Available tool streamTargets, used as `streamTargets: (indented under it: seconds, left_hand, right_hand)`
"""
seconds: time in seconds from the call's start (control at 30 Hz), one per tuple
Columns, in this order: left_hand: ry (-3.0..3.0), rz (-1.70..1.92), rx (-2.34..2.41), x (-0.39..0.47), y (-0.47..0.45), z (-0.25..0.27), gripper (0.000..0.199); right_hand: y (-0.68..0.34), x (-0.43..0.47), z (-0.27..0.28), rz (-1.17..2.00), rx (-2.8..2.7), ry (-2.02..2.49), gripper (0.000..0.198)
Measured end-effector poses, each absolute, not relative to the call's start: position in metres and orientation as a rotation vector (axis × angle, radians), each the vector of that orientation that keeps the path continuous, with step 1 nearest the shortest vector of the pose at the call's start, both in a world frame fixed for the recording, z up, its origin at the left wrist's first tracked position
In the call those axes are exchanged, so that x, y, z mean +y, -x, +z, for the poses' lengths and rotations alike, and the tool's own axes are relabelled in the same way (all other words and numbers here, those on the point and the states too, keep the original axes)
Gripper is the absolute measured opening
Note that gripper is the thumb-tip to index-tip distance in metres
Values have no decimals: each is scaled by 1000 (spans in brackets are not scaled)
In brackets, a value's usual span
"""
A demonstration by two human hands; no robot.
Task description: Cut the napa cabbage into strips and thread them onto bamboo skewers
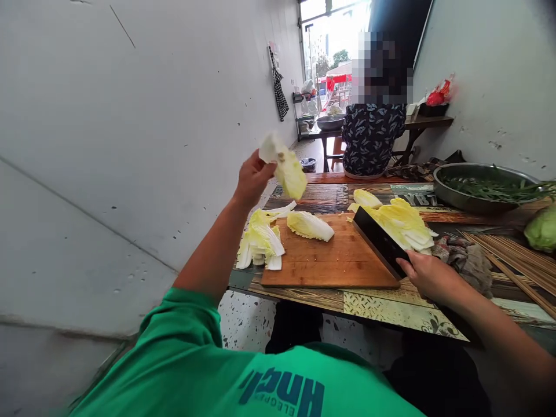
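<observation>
My left hand (255,178) is closed on a pale cabbage leaf (290,172), raised above the far left of the wooden cutting board (321,263). The leaf is slightly blurred. My right hand (428,275) grips a cleaver (377,240) with a dark blade, angled along the board's right edge. On the board lies a small napa cabbage heart (310,226). Loose cabbage leaves (262,240) are heaped at its left edge, partly over the table. Beyond the blade, another pile of yellow-white cabbage leaves (403,220) rests on the right.
At the right are a metal basin (473,202) of long greens, a round green cabbage (542,229), thin wooden skewers (516,266) and a crumpled cloth (467,260). A person (373,139) sits past the table's far edge, back turned. A white wall (130,145) runs along my left.
</observation>
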State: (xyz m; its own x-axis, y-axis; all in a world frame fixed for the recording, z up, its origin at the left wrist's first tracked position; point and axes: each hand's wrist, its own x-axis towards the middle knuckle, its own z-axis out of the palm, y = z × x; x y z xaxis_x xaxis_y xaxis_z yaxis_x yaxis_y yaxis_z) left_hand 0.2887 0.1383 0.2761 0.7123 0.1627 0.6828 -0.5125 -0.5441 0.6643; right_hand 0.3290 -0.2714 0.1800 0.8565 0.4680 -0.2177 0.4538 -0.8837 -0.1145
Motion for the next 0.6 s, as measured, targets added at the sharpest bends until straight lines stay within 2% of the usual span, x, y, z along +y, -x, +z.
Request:
streamTargets:
  seconds: [0.1, 0.2, 0.3, 0.43, 0.53, 0.6]
  left_hand:
    - [-2292, 288, -503, 91, -285, 270, 28]
    - [-2678, -415, -772, 27, -294, 243, 16]
    - [-2921, -560, -848, -33, -312, 214, 16]
    - [-2905, -526, -978, -77, -329, 197, 30]
    - [-3041, -84, -966, -80, -321, 190, 28]
    - [-3074, 303, -871, -74, -302, 179, 25]
  right_hand:
    - [-326, -273, 185, 408, -706, 2880, 31]
    - [-323, -275, 188, 507, -625, 2816, 32]
    - [-322, -275, 189, 553, -555, 2768, 33]
    - [-322, -278, 186, 563, -467, 2712, 31]
    - [-322, -282, 182, 514, -455, 2717, 29]
    - [-321, -286, 182, 356, -474, 2803, 29]
